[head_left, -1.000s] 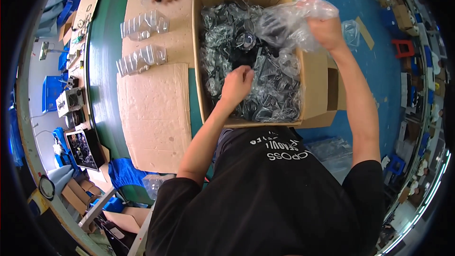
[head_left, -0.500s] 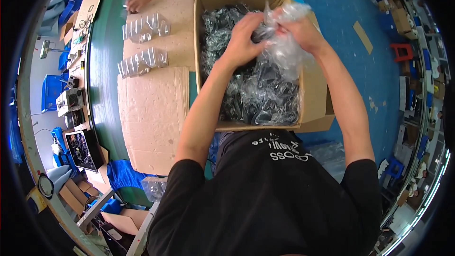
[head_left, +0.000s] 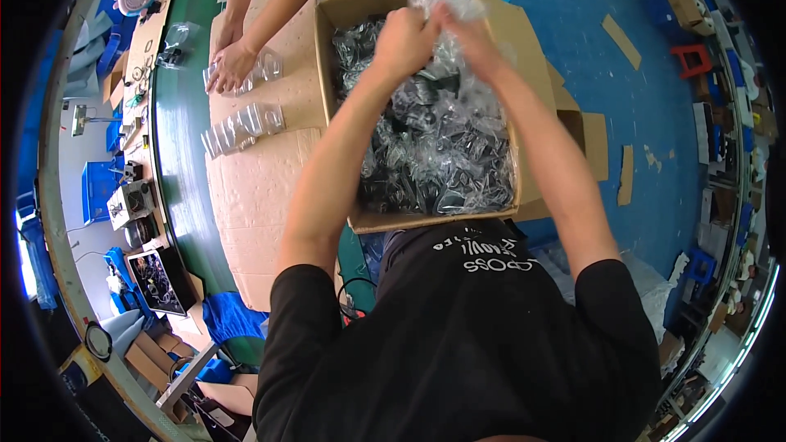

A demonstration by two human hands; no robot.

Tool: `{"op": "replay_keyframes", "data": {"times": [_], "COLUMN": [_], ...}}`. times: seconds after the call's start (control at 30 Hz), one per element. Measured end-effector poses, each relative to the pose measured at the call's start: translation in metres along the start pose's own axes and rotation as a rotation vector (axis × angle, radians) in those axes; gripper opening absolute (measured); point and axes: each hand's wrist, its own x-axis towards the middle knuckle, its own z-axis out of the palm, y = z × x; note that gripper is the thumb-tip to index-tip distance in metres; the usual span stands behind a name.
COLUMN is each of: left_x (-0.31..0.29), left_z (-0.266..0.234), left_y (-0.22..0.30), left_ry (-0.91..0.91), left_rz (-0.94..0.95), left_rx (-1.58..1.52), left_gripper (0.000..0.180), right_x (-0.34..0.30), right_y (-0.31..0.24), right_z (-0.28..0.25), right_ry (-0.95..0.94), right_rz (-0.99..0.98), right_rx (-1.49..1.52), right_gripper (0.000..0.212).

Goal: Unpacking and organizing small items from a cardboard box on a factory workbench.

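In front of me stands an open cardboard box (head_left: 434,219) filled with dark parts in crinkled clear bags (head_left: 442,165). Over its far half, a clear plastic bag (head_left: 446,2) is bunched up between my hands. My left hand (head_left: 405,42) closes its fingers on the bag's left side. My right hand (head_left: 468,39), slightly smeared by motion, pinches the bag from the right, close to the left fingers. What the bag holds, if anything, I cannot make out.
Left of the box, a ribbed clear plastic tray (head_left: 244,129) lies on flat cardboard (head_left: 262,188). A co-worker's hands (head_left: 232,65) touch a second clear tray (head_left: 268,67). The green bench (head_left: 184,155) runs farther left. A red stool (head_left: 692,60) stands on the blue floor.
My hands and the plastic bag have shifted left and slightly away from me. The co-worker's hands have come nearer, onto the farther tray. The whole view has turned a little.
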Motion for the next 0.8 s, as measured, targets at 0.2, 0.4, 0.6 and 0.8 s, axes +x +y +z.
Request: {"op": "replay_keyframes", "data": {"times": [0.2, 0.4, 0.6, 0.8], "left_x": [0.035, 0.007, -0.061, -0.073], "left_z": [0.046, 0.046, 0.057, 0.075], "left_y": [-0.041, -0.028, -0.048, -0.065], "left_ry": [0.403, 0.723, 0.616, 0.612], "left_rz": [0.251, 0.196, 0.319, 0.242], "left_rx": [-0.311, -0.531, -0.32, -0.185], "left_gripper": [0.041, 0.036, 0.038, 0.044], "right_x": [-0.023, -0.018, 0.014, 0.005], "right_y": [0.019, 0.016, 0.013, 0.022], "right_z": [0.028, 0.009, 0.009, 0.01], "right_ry": [-0.092, 0.045, 0.565, 0.422], "right_rz": [0.147, 0.086, -0.259, 0.095], "right_rx": [0.237, 0.428, 0.137, 0.659], "right_gripper": [0.039, 0.032, 0.018, 0.011]}}
